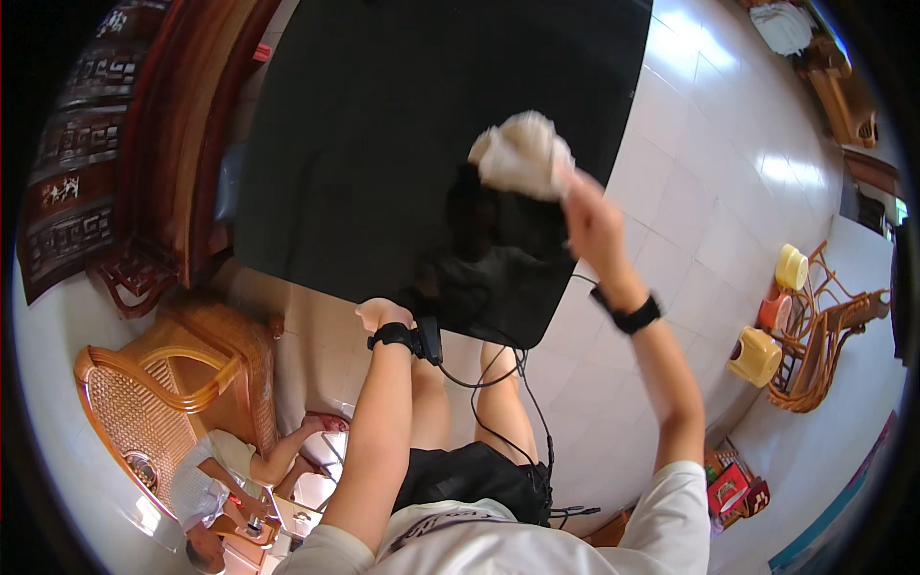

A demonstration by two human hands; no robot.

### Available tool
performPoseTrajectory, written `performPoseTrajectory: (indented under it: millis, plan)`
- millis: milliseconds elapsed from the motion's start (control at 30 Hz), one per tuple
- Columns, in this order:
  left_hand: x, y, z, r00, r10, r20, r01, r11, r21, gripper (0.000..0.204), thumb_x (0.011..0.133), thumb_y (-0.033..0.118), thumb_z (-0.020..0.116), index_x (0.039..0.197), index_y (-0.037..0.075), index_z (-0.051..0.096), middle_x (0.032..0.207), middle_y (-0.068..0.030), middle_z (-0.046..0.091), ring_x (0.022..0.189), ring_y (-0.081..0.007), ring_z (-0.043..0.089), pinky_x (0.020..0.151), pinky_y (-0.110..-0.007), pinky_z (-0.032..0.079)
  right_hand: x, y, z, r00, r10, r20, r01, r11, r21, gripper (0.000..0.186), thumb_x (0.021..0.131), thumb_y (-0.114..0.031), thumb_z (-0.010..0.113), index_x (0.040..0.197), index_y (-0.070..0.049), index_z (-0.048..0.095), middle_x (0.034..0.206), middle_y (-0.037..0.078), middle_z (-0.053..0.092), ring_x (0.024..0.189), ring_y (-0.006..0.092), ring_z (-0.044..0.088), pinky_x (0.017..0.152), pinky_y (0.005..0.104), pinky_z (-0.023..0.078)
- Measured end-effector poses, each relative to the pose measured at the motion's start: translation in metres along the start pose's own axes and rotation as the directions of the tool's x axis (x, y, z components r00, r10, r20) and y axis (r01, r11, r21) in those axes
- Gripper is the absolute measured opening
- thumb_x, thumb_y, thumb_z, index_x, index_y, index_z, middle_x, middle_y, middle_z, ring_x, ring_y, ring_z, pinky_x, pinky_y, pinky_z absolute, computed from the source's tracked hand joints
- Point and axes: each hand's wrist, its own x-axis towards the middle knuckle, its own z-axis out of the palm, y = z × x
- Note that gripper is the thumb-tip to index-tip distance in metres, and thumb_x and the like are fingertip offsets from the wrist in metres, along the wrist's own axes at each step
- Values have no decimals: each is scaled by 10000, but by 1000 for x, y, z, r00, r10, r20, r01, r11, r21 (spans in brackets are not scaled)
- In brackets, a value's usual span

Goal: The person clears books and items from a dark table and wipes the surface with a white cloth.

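Observation:
My right hand (592,218) grips a crumpled cream-white cloth (525,153) above the right part of a glossy black table (345,134); motion slightly blurs both. My left hand (383,311) is at the near edge of the tabletop, left of the middle, with its fingers bent out of clear view behind the wrist. A black strap is round each wrist, and cables hang from the left one past my legs. My dark reflection shows in the tabletop below the cloth.
Carved dark wooden furniture (168,134) borders the table's left. At lower left are a rattan chair (134,412) and another seated person (206,489). Plastic stools (752,355) and a rattan chair (815,374) stand on the tiled floor (690,153) at right.

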Motion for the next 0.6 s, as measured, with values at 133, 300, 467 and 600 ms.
performPoseTrajectory:
  millis: [133, 300, 467, 600]
  plan:
    - [5, -9, 7, 998, 52, 24, -50, 996, -78, 471, 872, 273, 245, 1168, -33, 447, 1253, -159, 436, 1099, -301, 454, 923, -340, 369, -137, -16, 43, 945, -206, 256, 238, 966, -100, 378, 728, 36, 527, 1102, -22, 521, 1162, 111, 525, 1124, 259, 470, 971, 400, 345]
    - [19, -12, 10, 987, 149, 52, -144, 986, -89, 542, 888, 317, 198, 1199, -76, 406, 1289, -180, 390, 1150, -325, 411, 976, -345, 332, -193, -19, 77, 876, -158, 456, 312, 907, -284, 313, 790, -116, 518, 1099, -66, 531, 1152, 25, 520, 1022, 156, 515, 842, 314, 410]
    - [-41, -11, 7, 995, 16, -93, -14, 1000, 21, 543, 891, 326, 206, 1190, -73, 421, 1272, -183, 411, 1138, -333, 423, 969, -375, 334, -173, 18, 65, 830, -216, 515, 453, 799, -396, 427, 767, -304, 576, 1161, -153, 516, 1173, -37, 468, 1040, 101, 456, 812, 271, 380]
    - [10, -9, 9, 993, 56, -104, -61, 997, -47, 554, 890, 346, 207, 1169, -68, 447, 1258, -186, 426, 1134, -339, 426, 970, -396, 324, -99, 39, 50, 858, -31, 513, 321, 812, -487, 488, 773, -328, 567, 1234, -213, 457, 1259, -37, 438, 1185, 148, 366, 966, 355, 299]
